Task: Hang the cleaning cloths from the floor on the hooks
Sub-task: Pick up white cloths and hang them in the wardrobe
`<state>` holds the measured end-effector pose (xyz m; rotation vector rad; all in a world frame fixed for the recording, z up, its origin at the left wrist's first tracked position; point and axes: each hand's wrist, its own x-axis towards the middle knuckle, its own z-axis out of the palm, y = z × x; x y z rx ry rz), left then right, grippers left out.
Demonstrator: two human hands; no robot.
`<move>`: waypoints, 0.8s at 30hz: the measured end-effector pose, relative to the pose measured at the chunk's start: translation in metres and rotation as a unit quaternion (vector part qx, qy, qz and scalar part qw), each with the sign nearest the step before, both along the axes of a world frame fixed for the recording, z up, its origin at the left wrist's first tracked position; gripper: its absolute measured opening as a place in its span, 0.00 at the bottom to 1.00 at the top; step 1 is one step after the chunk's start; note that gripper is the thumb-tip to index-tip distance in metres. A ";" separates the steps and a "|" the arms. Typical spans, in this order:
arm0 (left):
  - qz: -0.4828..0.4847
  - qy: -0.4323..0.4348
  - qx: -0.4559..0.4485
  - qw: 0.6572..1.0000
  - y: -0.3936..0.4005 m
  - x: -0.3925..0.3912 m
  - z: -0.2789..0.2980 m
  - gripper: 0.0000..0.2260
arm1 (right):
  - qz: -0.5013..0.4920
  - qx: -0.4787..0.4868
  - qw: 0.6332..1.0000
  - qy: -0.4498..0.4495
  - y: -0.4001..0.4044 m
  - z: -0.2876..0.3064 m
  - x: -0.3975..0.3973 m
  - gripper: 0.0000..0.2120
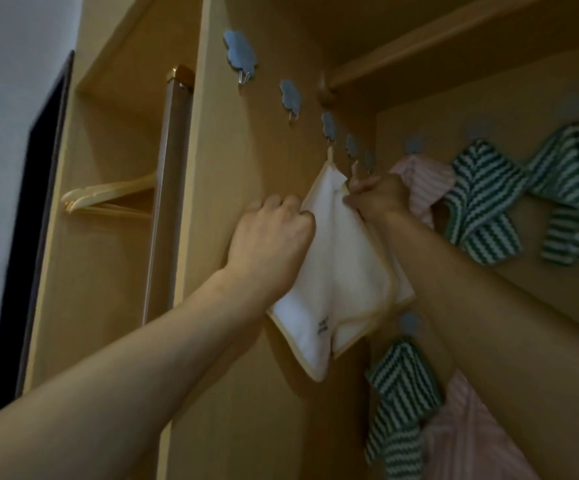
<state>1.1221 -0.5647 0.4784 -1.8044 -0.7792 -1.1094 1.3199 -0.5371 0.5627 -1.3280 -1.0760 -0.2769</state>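
A white cloth with a cream border (319, 299) hangs by its loop from the third cloud-shaped hook (328, 124) on the wardrobe's left side panel. My left hand (270, 237) grips that cloth's left edge. A second white cloth (360, 268) sits right behind it; my right hand (378, 197) pinches its top corner and holds its loop up just below the fourth hook (352, 145). Whether the loop is on that hook I cannot tell. The first hook (241, 55) and second hook (291, 95) are bare.
On the back panel hang a pink striped cloth (423, 188) and green striped cloths (482, 199). Lower down are another green striped cloth (399, 400) and a pink one (468, 434). A shelf (454, 46) runs overhead. Wooden hangers (108, 199) sit in the left compartment.
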 end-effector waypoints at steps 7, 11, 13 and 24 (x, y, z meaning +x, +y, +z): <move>-0.039 0.011 -0.036 0.999 -0.013 -0.019 -0.014 0.09 | -0.103 -0.118 0.987 -0.032 -0.041 -0.067 0.000 0.10; -0.079 0.028 -0.062 0.995 -0.022 -0.037 -0.022 0.11 | -0.162 -0.169 0.972 0.006 -0.071 -0.097 -0.010 0.17; -0.093 0.037 -0.078 0.992 -0.026 -0.047 -0.026 0.09 | -0.183 -0.176 0.967 0.030 -0.088 -0.107 -0.017 0.16; -0.151 0.065 -0.182 0.970 -0.058 -0.079 -0.081 0.11 | -0.233 -0.235 0.943 -0.029 -0.191 -0.170 -0.082 0.12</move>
